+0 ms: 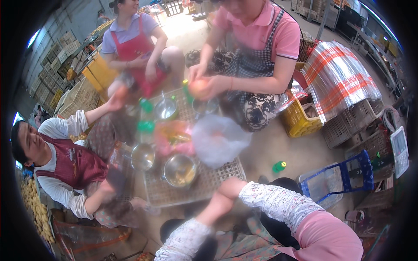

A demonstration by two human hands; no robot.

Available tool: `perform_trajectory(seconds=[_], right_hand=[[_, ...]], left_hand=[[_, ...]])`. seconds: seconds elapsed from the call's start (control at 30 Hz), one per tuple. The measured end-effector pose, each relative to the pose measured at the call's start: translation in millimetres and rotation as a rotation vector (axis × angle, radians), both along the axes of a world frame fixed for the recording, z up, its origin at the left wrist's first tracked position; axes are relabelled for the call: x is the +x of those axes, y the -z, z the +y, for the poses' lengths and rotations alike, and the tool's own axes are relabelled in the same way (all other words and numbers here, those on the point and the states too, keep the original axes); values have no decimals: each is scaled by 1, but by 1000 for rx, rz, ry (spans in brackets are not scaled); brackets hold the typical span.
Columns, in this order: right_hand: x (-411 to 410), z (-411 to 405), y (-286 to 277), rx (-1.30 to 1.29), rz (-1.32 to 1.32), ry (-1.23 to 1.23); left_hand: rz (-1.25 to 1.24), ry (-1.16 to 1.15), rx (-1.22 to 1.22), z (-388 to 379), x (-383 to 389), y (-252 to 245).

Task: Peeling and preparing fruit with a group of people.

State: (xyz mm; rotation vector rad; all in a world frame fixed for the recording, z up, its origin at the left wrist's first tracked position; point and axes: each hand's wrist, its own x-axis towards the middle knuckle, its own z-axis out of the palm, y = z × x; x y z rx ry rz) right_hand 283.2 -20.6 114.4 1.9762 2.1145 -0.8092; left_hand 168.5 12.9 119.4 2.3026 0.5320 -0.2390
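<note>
My left hand [222, 203] and my right hand [231, 188] meet over the near edge of an upturned plastic crate [202, 192]. They overlap, the view is blurred, and whether anything lies between the fingers cannot be told. Just beyond them stands a metal bowl [180, 170] with some food or liquid in it. Another metal bowl [143, 157] with a utensil is to its left. A whitish plastic bag [219, 138] and a pink bag [173, 135] lie on the crate, with two more metal bowls behind them.
Three people sit around the crate; the one in pink [277, 36] holds a round reddish fruit [199, 87]. A green bottle [279, 166] stands on the floor at right, near a blue-framed chair [356, 173]. A yellow crate [302, 120] is farther back.
</note>
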Motion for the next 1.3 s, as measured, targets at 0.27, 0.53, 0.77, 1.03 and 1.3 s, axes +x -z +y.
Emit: perform_trajectory(seconds=[0.27, 0.53, 0.77, 1.03, 1.3], right_hand=[[1, 1, -4, -5, 29, 12], [8, -1, -18, -47, 145, 1], [8, 5, -10, -84, 138, 35], [0, 13, -24, -15, 69, -26], [1, 17, -24, -52, 69, -12]], left_hand=[[73, 110, 128, 1, -3, 3], [248, 251, 315, -11, -3, -22], [238, 337, 367, 1, -5, 17], [184, 232, 306, 5, 0, 81], [403, 333, 467, 2, 9, 40]])
